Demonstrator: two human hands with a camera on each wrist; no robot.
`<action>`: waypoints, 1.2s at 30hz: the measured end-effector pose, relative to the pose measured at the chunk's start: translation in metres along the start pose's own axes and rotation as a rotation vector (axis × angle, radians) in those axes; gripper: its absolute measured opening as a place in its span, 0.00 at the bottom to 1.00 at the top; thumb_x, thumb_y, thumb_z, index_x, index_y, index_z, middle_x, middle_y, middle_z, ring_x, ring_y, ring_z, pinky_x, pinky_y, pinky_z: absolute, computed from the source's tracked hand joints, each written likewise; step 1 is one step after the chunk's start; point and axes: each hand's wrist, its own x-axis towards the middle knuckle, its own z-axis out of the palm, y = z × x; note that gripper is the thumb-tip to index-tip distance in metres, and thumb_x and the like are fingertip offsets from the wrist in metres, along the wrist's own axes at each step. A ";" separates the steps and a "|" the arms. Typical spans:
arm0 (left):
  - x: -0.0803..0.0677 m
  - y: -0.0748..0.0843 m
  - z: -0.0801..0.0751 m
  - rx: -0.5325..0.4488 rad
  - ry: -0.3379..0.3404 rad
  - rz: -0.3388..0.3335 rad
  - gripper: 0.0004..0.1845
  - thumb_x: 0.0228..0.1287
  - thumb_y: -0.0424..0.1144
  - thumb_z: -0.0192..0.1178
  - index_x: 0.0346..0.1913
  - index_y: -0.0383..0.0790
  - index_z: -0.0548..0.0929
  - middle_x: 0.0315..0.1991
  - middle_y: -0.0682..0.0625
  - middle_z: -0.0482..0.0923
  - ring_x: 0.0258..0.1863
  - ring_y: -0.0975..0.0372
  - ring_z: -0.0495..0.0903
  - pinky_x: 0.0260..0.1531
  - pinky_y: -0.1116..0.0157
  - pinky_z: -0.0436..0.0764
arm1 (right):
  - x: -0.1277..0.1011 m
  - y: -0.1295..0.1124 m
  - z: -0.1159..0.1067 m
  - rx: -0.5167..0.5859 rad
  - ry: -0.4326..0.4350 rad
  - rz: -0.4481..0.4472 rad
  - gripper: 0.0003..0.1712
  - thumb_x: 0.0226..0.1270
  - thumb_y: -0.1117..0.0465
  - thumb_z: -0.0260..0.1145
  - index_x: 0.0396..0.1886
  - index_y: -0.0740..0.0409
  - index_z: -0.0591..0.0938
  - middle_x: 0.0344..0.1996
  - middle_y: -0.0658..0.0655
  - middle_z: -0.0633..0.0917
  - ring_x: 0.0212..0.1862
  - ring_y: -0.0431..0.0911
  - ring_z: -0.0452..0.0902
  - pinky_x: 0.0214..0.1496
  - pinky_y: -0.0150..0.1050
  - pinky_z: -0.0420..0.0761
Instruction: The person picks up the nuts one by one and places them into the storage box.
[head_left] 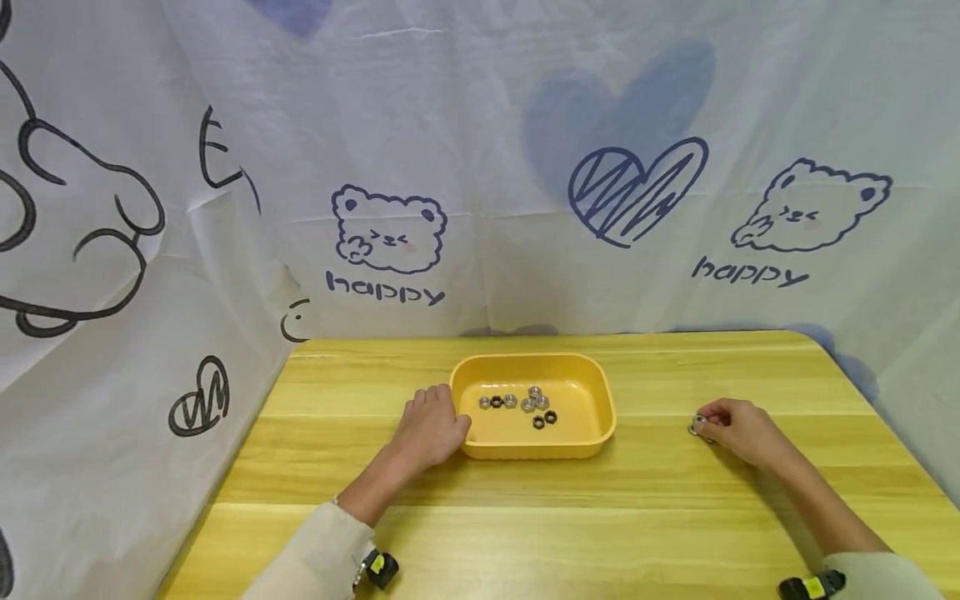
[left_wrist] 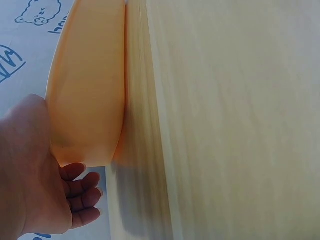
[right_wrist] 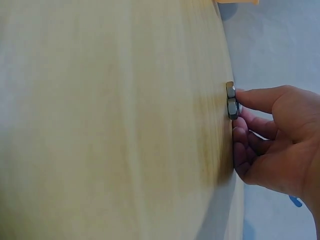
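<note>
At its left end, the yellow plastic tray (head_left: pixel 534 451) is gripped by my left hand (head_left: pixel 431 425), thumb over the rim and fingers outside the wall. The left wrist view shows this hand (left_wrist: pixel 35 170) with curled fingers against the end of the tray (left_wrist: pixel 90 90). Silver and black hex nuts (head_left: pixel 510 401) lie loose inside. To the right of the tray, my right hand (head_left: pixel 742 429) pinches at a small group of hex nuts (head_left: pixel 692 429) on the table. In the right wrist view, thumb and fingertips of the hand (right_wrist: pixel 280 135) meet silver nuts (right_wrist: pixel 233 108); fingers partly hide them.
The light wood table (head_left: pixel 525 533) has rounded far corners. A white cloth (head_left: pixel 495 275) printed with bears and hearts hangs behind it and along the left side. Bare wood lies between the tray and the nuts at the right.
</note>
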 end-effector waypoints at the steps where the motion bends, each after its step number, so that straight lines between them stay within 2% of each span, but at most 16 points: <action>1: 0.000 0.000 0.000 0.001 -0.002 0.000 0.18 0.69 0.47 0.51 0.47 0.32 0.72 0.37 0.43 0.70 0.39 0.51 0.65 0.44 0.56 0.65 | 0.000 0.000 0.000 0.002 -0.006 0.000 0.23 0.74 0.54 0.66 0.54 0.71 0.82 0.41 0.59 0.86 0.42 0.45 0.78 0.40 0.35 0.77; 7: 0.000 -0.001 0.000 0.006 -0.015 -0.004 0.19 0.70 0.47 0.50 0.48 0.32 0.72 0.38 0.43 0.70 0.40 0.51 0.65 0.44 0.56 0.65 | 0.000 -0.002 0.000 -0.001 -0.021 0.011 0.23 0.74 0.55 0.66 0.53 0.73 0.81 0.40 0.59 0.85 0.41 0.45 0.77 0.39 0.37 0.77; 13: 0.001 -0.001 0.000 -0.001 -0.018 -0.005 0.19 0.70 0.47 0.50 0.48 0.33 0.71 0.38 0.43 0.69 0.40 0.51 0.64 0.44 0.56 0.65 | 0.001 -0.003 -0.001 -0.042 0.022 -0.005 0.20 0.72 0.56 0.68 0.49 0.72 0.83 0.37 0.59 0.86 0.38 0.44 0.79 0.39 0.38 0.78; 22: 0.001 0.000 -0.001 0.004 -0.019 -0.002 0.19 0.70 0.47 0.50 0.48 0.32 0.72 0.37 0.43 0.70 0.39 0.51 0.65 0.45 0.55 0.66 | 0.001 -0.001 -0.003 -0.032 0.072 0.009 0.21 0.66 0.52 0.73 0.45 0.68 0.87 0.34 0.57 0.89 0.35 0.42 0.81 0.35 0.35 0.79; 28: 0.001 0.000 -0.001 0.013 -0.020 -0.006 0.19 0.70 0.47 0.50 0.48 0.32 0.72 0.38 0.43 0.70 0.39 0.51 0.65 0.45 0.55 0.66 | 0.003 0.000 -0.005 -0.028 0.098 -0.013 0.16 0.66 0.55 0.72 0.42 0.66 0.87 0.32 0.55 0.89 0.34 0.41 0.81 0.34 0.34 0.77; 31: 0.001 0.000 -0.002 0.015 -0.015 -0.007 0.19 0.70 0.47 0.50 0.48 0.32 0.72 0.37 0.43 0.70 0.39 0.51 0.65 0.45 0.55 0.66 | 0.004 0.000 -0.006 -0.035 0.093 -0.058 0.16 0.68 0.56 0.70 0.45 0.65 0.88 0.33 0.55 0.90 0.33 0.40 0.79 0.32 0.34 0.75; 36: 0.002 -0.001 -0.002 0.013 -0.013 -0.006 0.19 0.70 0.48 0.50 0.48 0.32 0.72 0.37 0.43 0.70 0.39 0.51 0.65 0.45 0.55 0.67 | 0.002 -0.002 -0.009 -0.001 0.027 -0.092 0.17 0.76 0.59 0.63 0.56 0.65 0.86 0.34 0.55 0.88 0.24 0.37 0.69 0.25 0.34 0.70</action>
